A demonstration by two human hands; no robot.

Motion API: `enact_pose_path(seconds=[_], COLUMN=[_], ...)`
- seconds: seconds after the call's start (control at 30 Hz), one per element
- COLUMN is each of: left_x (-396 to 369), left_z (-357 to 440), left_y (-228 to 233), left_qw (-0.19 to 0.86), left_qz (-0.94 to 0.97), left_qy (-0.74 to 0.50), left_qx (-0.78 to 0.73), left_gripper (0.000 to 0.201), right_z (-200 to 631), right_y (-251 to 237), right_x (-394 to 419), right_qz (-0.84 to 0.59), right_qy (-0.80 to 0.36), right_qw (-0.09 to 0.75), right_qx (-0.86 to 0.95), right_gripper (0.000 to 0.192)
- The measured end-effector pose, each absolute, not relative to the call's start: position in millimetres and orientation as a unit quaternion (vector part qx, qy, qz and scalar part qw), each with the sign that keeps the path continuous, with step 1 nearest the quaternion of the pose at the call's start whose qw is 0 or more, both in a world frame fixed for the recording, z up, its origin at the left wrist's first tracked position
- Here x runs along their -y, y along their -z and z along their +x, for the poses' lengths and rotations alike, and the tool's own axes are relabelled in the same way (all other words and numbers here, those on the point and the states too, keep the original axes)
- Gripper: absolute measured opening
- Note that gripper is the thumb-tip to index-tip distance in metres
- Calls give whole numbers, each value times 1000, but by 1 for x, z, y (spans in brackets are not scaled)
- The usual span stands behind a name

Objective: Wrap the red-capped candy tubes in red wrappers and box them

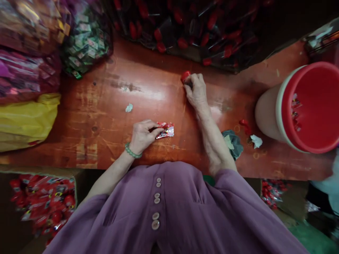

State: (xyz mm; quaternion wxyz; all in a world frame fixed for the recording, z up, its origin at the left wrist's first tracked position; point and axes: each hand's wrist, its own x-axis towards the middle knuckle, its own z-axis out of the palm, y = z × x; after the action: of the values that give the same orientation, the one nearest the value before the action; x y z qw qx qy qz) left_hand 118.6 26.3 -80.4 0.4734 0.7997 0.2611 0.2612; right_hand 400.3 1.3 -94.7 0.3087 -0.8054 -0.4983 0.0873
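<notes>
- Far left: a yellow bag [28, 118] lies at the table's [106, 102] edge, with a bag of green-wrapped sweets [86, 42] behind it; below the table edge, a carton of red packets [43, 203].
- Left of centre: the left hand [143, 135], a green bead bracelet [131, 151] at its wrist, pinches one end of a red-and-silver wrapper [165, 129] that lies flat on the table close to the body.
- Centre, farther out: the right hand [196, 91] is extended, its fingertips closed on a small red piece [185, 76] at the foot of a clear bag of red items [185, 28].
- Right of centre: a grey-green scrap [233, 143] and a white scrap [256, 141] rest on the table.
- Far right: a red bucket [312, 106] lies tilted, its mouth facing the camera.
</notes>
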Motion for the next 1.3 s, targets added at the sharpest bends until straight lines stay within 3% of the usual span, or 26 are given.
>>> enact_pose_path(seconds=[0.2, 0.3, 0.47, 0.73, 1.07, 1.3], left_x=[-25, -23, -16, -10, -7, -10], left_z=[110, 104, 97, 92, 89, 84], left_y=[67, 60, 56, 56, 62, 65], left_qw=[448, 381, 290, 221, 221, 196], left_qz=[784, 822, 854, 880, 886, 899], left_qy=[-346, -368, -414, -413, -400, -393], left_qx=[-254, -210, -121, -84, -79, -5], left_gripper=[7, 4, 13, 18, 23, 21], right_z=[328, 299, 276, 272, 272, 273], right_y=[65, 48, 36, 30, 39, 49], right_x=[71, 102, 123, 126, 131, 133], right_qz=[-635, -545, -466, -469, -389, -362], right_qy=[-347, -480, -591, -633, -723, -755], right_qw=[586, 631, 623, 578, 546, 532], right_qx=[365, 271, 212, 210, 170, 127], right_gripper=[47, 45, 36, 40, 58, 50])
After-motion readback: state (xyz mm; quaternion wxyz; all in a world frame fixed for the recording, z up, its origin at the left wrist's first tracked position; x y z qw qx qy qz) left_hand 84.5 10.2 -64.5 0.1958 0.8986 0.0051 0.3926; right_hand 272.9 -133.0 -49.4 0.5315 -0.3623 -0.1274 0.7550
